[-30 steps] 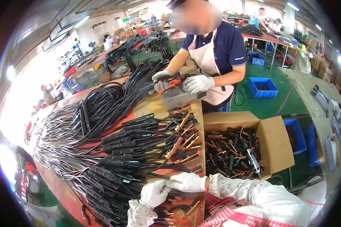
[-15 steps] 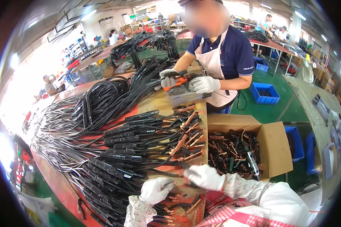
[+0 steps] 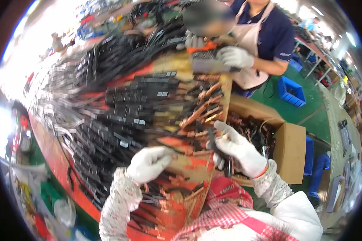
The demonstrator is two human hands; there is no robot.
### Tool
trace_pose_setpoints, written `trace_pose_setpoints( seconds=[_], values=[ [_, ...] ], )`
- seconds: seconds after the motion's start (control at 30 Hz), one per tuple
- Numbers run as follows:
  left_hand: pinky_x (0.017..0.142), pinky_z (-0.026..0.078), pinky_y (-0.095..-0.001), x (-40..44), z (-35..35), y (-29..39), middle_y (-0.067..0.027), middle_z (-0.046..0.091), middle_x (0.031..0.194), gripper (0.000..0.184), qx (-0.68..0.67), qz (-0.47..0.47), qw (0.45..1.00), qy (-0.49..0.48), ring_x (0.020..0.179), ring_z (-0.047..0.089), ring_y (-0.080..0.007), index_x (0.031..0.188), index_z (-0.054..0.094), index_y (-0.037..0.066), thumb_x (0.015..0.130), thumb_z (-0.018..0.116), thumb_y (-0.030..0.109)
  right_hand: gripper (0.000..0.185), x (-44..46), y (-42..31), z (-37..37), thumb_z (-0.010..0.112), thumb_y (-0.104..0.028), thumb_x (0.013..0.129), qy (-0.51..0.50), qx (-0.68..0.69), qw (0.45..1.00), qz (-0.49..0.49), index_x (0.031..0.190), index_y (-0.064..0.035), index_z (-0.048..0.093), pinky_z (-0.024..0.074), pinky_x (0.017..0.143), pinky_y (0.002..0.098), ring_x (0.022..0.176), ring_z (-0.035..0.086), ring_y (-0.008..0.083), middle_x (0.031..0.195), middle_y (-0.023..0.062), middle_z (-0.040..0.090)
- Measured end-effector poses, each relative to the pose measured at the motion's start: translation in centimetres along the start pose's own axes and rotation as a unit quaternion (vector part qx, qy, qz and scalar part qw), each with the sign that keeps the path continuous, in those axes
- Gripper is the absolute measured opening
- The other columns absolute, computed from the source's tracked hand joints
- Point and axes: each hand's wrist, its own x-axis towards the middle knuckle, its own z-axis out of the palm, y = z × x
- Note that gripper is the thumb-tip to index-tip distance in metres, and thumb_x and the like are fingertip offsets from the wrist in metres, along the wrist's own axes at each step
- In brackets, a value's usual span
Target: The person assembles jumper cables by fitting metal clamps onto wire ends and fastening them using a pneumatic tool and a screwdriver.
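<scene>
My right hand (image 3: 242, 152), in a white glove, is closed round a dark clamp piece (image 3: 214, 145) over the table's right edge. My left hand (image 3: 149, 164), also gloved, is lower left of it with curled fingers; what they hold, if anything, is hidden. A black cable end lies beside its fingertips. Rows of black clamp handles (image 3: 128, 94) with cables lie behind and left of my hands. Copper-coloured clamp jaws (image 3: 201, 110) point towards the table's right edge. Motion smears part of the view.
An open cardboard box (image 3: 291, 150) with more clamp parts stands right of the table. Across the table, a gloved co-worker (image 3: 265, 44) holds an orange-handled tool over a grey tray (image 3: 209, 65). A blue crate (image 3: 291, 91) is on the green floor.
The view has turned and tilted down. My right hand has moved away from my left and up towards the box side, and now holds a dark clamp piece.
</scene>
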Motion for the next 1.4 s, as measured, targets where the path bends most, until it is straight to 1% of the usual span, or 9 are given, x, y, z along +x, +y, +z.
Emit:
trace_pose_setpoints(
  seconds=[0.13,0.17,0.23,0.37,0.43,0.57,0.6,0.73,1.4],
  values=[
    [0.077,0.052,-0.0309,0.0,-0.5,0.7,-0.0097,0.073,0.089,0.019,-0.04,-0.049,0.998,-0.007,0.084,0.069,-0.0165,0.106,0.072,0.006,0.095,0.06,0.015,0.06,0.9,3.6,-1.0,0.065,-0.025,0.097,-0.072,-0.072,0.989,0.11,0.145,0.0012,0.04,0.0536,0.065,0.0262,0.073,0.064,0.0111,0.097,0.0086,0.065],
    [0.075,0.052,-0.0307,0.0,-0.2,0.6,-0.0103,0.072,0.088,0.02,-0.055,-0.077,0.995,-0.012,0.082,0.069,-0.0177,0.107,0.073,0.006,0.095,0.06,0.017,0.064,0.9,3.9,-0.3,0.066,-0.024,0.095,-0.073,-0.182,0.977,0.084,0.147,0.001,0.038,0.0547,0.069,0.0293,0.076,0.066,0.0135,0.098,0.0088,0.066],
    [0.075,0.053,-0.0316,0.4,-0.1,0.2,-0.0118,0.072,0.089,0.022,-0.017,-0.091,0.995,-0.028,0.081,0.07,-0.0214,0.108,0.073,0.007,0.095,0.061,0.02,0.086,1.5,5.9,0.4,0.071,-0.014,0.087,-0.042,-0.413,0.893,-0.173,0.156,-0.0043,0.021,0.0557,0.081,0.0387,0.095,0.07,0.0316,0.118,0.0143,0.068],
    [0.074,0.054,-0.034,0.8,-0.1,0.1,-0.0126,0.072,0.09,0.023,0.003,-0.091,0.995,-0.047,0.085,0.072,-0.0267,0.11,0.072,0.01,0.094,0.062,0.023,0.096,2.8,7.5,1.2,0.074,-0.005,0.078,0.013,-0.43,0.866,-0.255,0.157,-0.0008,0.02,0.0554,0.077,0.0403,0.089,0.069,0.0351,0.116,0.0159,0.068],
    [0.073,0.055,-0.0345,0.8,0.0,-0.1,-0.0116,0.072,0.09,0.023,0.004,-0.102,0.993,-0.061,0.084,0.071,-0.0277,0.109,0.072,0.012,0.094,0.062,0.025,0.1,3.0,8.0,1.0,0.077,-0.003,0.073,-0.033,-0.572,0.754,-0.321,0.156,0.0004,0.022,0.0539,0.071,0.0419,0.082,0.068,0.035,0.107,0.0145,0.068],
    [0.069,0.055,-0.0387,0.8,0.6,-1.0,-0.0111,0.072,0.086,0.023,0.08,-0.054,0.994,-0.059,0.081,0.07,-0.0307,0.105,0.073,0.014,0.093,0.063,0.03,0.085,3.9,8.6,1.5,0.08,-0.007,0.069,0.003,-0.565,0.753,-0.338,0.145,-0.0043,0.042,0.0525,0.07,0.0428,0.081,0.067,0.0347,0.095,0.0111,0.067],
    [0.068,0.054,-0.0397,0.8,0.6,-1.1,-0.0112,0.071,0.084,0.022,0.095,-0.046,0.992,-0.063,0.08,0.07,-0.0312,0.103,0.073,0.014,0.093,0.062,0.03,0.065,4.1,8.8,1.4,0.081,-0.012,0.07,0.009,-0.57,0.749,-0.338,0.13,-0.0081,0.056,0.0521,0.071,0.0414,0.082,0.067,0.0331,0.094,0.0097,0.067],
    [0.066,0.053,-0.0419,0.6,0.7,-1.0,-0.0115,0.069,0.079,0.02,0.11,-0.047,0.991,-0.067,0.077,0.068,-0.0329,0.099,0.072,0.014,0.092,0.062,0.029,0.044,4.4,9.3,1.4,0.081,-0.022,0.072,0.007,-0.575,0.729,-0.372,0.111,-0.0081,0.065,0.0512,0.07,0.039,0.082,0.068,0.029,0.095,0.0079,0.069],
    [0.066,0.054,-0.0416,0.5,0.7,-1.5,-0.012,0.07,0.078,0.022,0.128,-0.046,0.985,-0.11,0.075,0.07,-0.0328,0.105,0.075,0.017,0.092,0.064,0.032,0.041,5.7,9.9,3.0,0.08,-0.025,0.073,-0.022,-0.552,0.736,-0.393,0.107,-0.0104,0.064,0.0477,0.064,0.039,0.075,0.065,0.0271,0.089,0.0063,0.067]
  ],
)
